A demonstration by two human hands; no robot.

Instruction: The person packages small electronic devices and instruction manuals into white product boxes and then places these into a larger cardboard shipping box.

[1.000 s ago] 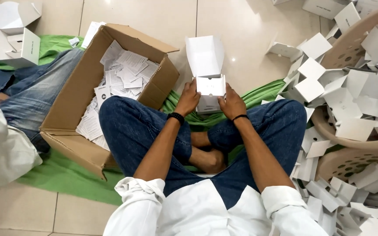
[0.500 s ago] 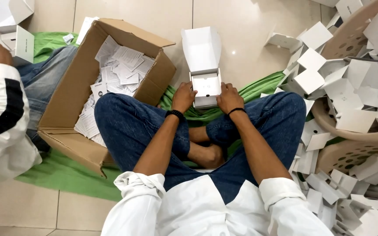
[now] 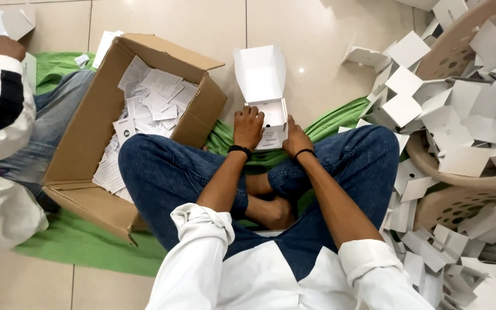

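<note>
White carton (image 3: 266,100), a small folding box with its lid flap standing open and tipped away from the person, sits on the tiled floor at the edge of the green cloth (image 3: 340,117), just in front of the crossed legs.

Risks noted. The lid flap is thin card and unsupported; in my judgement, pressure from either side could crease it or tear the hinge fold. The base rests half on cloth, half on tile, so it may skid or tilt under a push. The loose heap of white cartons (image 3: 466,132) spilling from the tan baskets (image 3: 460,57) lies close on the right and could slide into the work area.

Hands. Left hand (image 3: 248,126) is curled, fingers bent down against the left side of the carton's base, touching it. Right hand (image 3: 295,139) is likewise curled against the lower right corner of the base. Whether either truly grips or only presses, I cannot tell.

Brown cardboard box (image 3: 162,109) of paper leaflets stands to the left, apart from the carton. Another person's hand (image 3: 4,45) works at far left.
</note>
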